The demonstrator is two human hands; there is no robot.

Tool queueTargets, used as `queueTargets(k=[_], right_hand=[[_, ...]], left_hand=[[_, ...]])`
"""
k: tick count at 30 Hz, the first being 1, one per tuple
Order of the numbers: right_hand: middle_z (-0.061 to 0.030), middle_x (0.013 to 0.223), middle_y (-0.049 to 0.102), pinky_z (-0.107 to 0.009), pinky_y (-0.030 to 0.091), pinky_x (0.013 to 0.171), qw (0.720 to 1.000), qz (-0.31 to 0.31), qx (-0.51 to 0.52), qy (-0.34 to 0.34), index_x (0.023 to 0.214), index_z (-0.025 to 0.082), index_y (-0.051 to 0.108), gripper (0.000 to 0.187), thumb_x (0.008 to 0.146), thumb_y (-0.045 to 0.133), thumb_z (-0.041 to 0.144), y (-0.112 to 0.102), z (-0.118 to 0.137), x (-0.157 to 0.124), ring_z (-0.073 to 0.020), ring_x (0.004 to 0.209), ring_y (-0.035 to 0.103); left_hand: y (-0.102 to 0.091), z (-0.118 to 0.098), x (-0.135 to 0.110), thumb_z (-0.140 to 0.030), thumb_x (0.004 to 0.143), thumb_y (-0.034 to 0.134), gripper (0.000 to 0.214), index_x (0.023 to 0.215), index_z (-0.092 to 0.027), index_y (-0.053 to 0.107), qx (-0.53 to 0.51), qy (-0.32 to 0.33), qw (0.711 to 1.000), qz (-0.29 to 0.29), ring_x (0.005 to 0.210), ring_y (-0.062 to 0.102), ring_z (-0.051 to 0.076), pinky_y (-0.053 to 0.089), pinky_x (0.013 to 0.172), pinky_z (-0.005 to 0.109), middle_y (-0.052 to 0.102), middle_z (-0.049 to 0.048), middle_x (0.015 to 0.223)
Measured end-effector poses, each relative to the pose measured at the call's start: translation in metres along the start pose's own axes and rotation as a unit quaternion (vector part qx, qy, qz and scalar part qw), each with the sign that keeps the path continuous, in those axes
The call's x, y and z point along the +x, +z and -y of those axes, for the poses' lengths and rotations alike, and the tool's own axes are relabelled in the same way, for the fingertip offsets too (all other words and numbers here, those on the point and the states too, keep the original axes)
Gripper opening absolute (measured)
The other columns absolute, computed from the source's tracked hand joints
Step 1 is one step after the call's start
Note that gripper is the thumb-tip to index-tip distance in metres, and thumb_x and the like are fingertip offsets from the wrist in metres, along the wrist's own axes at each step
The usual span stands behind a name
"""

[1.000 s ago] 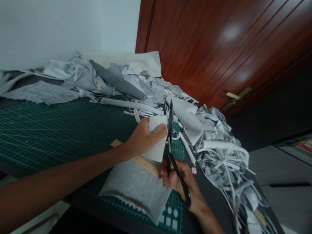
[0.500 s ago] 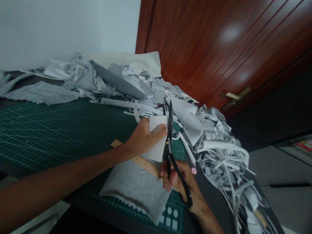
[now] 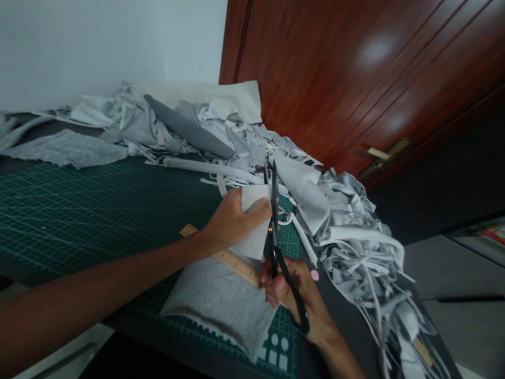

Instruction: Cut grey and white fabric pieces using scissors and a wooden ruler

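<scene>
My left hand (image 3: 242, 218) grips a small white rectangular piece (image 3: 254, 239), fabric or card, with the thumb lying across its front. Black-handled scissors (image 3: 275, 210) are in my right hand (image 3: 294, 289), fingers through the handle loops. Their blades point away from me, slightly apart, along the right edge of the white piece. Below my hands, a folded grey cloth (image 3: 221, 302) lies on the green cutting mat (image 3: 118, 205). A wooden ruler (image 3: 236, 267) rests across that cloth, partly hidden by my left forearm.
Grey and white fabric scraps (image 3: 221, 131) are heaped along the back of the table. More strips and scraps (image 3: 363, 252) pile up on the right. A small pink piece (image 3: 314, 275) sits beside the mat. Behind stands a brown wooden door (image 3: 335, 79) with a handle (image 3: 379, 154).
The white piece and the scissors have shifted very slightly upward in view. Both hands keep the same hold, and the blades stay at the piece's right edge.
</scene>
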State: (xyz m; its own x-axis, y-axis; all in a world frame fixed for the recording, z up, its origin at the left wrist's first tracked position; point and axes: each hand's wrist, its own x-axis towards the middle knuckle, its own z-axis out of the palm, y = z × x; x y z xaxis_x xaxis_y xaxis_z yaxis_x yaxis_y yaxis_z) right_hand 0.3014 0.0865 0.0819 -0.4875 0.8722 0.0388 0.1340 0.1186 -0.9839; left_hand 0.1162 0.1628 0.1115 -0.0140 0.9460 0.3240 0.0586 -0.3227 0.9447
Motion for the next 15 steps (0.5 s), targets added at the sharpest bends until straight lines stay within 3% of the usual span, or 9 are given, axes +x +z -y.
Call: queueTargets(k=[15], right_hand=[[0.0033, 0.059, 0.049, -0.026, 0.040, 0.054, 1.000, -0.004, 0.013, 0.007, 0.085, 0.016, 0.063, 0.066, 0.088, 0.058, 0.082, 0.0048, -0.0053, -0.0004, -0.0110, 0.052, 0.045]], left_hand=[[0.0016, -0.0022, -0.0020, -0.040, 0.073, 0.065, 0.022, 0.074, -0.018, 0.066, -0.011, -0.021, 1.000, -0.014, 0.056, 0.064, 0.014, 0.048, 0.048, 0.020, 0.070, 0.0000, 0.066]])
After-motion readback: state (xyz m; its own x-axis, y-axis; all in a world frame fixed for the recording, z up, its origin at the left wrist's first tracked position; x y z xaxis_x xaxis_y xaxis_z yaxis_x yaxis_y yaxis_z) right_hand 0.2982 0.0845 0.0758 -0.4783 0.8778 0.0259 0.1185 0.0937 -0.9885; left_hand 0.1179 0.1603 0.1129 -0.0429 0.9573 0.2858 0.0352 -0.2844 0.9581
